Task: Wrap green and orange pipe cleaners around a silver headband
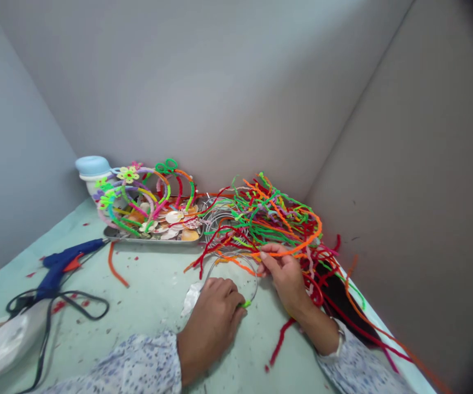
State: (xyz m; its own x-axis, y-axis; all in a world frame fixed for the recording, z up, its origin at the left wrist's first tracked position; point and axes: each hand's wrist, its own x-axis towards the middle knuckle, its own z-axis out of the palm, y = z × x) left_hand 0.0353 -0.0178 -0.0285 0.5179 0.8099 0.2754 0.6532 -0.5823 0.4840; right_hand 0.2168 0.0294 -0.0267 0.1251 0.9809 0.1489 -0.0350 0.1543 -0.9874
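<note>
My left hand (pixel 217 314) is closed on a thin wire hoop (pixel 256 287), low over the table. A short bright green pipe cleaner piece (pixel 246 303) is wound round the hoop beside my left fingertips. Between thumb and fingers, my right hand (pixel 286 279) pinches an orange pipe cleaner (pixel 314 235) that curves up over a tangled pile of coloured pipe cleaners (pixel 277 216). Several more bare wire hoops (pixel 212 227) lie at the pile's left side. A small whitish crumpled scrap (pixel 191 299) shows behind my left hand.
A metal tray (pixel 166 241) of seashells (pixel 174 217) stands at the back, with several decorated hoops (pixel 164 180) on it. Beside it is a blue-lidded bottle (pixel 92 165). A blue glue gun (pixel 56 265) with a black cord lies left, near a white bag (pixel 10 342). Walls close in behind and right.
</note>
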